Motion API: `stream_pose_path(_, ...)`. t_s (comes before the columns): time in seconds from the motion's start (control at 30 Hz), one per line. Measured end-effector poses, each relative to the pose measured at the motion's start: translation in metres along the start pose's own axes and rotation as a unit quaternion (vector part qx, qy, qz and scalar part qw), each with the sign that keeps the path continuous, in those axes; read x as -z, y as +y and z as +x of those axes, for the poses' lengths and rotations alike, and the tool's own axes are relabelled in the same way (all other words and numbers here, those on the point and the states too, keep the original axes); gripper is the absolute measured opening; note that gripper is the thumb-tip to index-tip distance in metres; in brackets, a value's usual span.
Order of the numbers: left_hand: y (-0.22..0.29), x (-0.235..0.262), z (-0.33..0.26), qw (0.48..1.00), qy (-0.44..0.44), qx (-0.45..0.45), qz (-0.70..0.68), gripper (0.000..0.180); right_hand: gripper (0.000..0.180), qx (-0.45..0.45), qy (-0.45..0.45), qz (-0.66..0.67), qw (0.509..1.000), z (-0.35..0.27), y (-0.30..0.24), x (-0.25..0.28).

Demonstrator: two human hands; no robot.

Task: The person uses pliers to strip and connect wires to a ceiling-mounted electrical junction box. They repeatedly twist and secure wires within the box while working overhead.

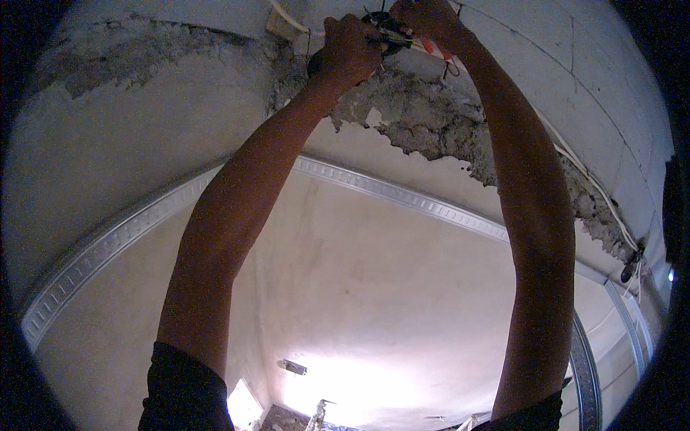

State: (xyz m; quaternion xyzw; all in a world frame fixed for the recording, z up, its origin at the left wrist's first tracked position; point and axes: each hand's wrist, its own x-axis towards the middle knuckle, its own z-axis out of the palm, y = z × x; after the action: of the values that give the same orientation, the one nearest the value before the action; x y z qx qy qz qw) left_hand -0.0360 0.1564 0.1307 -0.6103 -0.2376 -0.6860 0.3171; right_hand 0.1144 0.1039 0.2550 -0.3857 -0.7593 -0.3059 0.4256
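Both my arms reach up to the top of the view. My left hand [351, 52] has its fingers curled in on thin wires [394, 36], at a dark round fitting [392, 49] by the ceiling. Just to the right, my right hand [437, 26] is closed at the same bundle, its fingertips partly hidden and dim. Below its palm show red pieces [438, 50]; whether they are tool handles or wire covers I cannot make out. A thin dark wire loop [451, 70] hangs beneath them.
A perforated metal profile [402, 194] crosses the wall below my hands. Crumbled plaster [431, 122] borders the ceiling. White cable [586, 172] runs down the right side to a dark bundle [632, 267]. A small wall box [292, 367] sits lower down, near bright light.
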Motion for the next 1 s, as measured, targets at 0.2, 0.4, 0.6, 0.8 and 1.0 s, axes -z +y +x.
stream_pose_path(0.2, -0.013, -0.031, 0.005, 0.999, 0.002, 0.047, 0.006, 0.014, 0.032, 0.098, 0.012, -0.139, 0.985, 0.002, 0.014, -0.007)
stream_pose_path(0.4, -0.028, -0.023, -0.001, 0.999, -0.007, -0.033, 0.000, 0.014, 0.035, 0.029, 0.006, -0.089, 0.996, -0.017, -0.007, -0.008)
stream_pose_path(0.6, -0.029, -0.029, -0.005, 0.995, 0.059, -0.064, -0.046, 0.013, 0.035, -0.034, -0.020, -0.048, 0.998, -0.017, -0.006, -0.004)
stream_pose_path(0.8, -0.022, -0.039, -0.010, 0.988, 0.117, -0.041, -0.096, 0.011, 0.035, -0.023, -0.014, -0.053, 0.998, -0.020, 0.006, -0.020)
stream_pose_path(1.0, 0.000, 0.002, 0.009, 0.985, 0.124, 0.017, -0.123, 0.015, 0.032, -0.084, -0.051, 0.027, 0.995, -0.029, -0.006, -0.013)
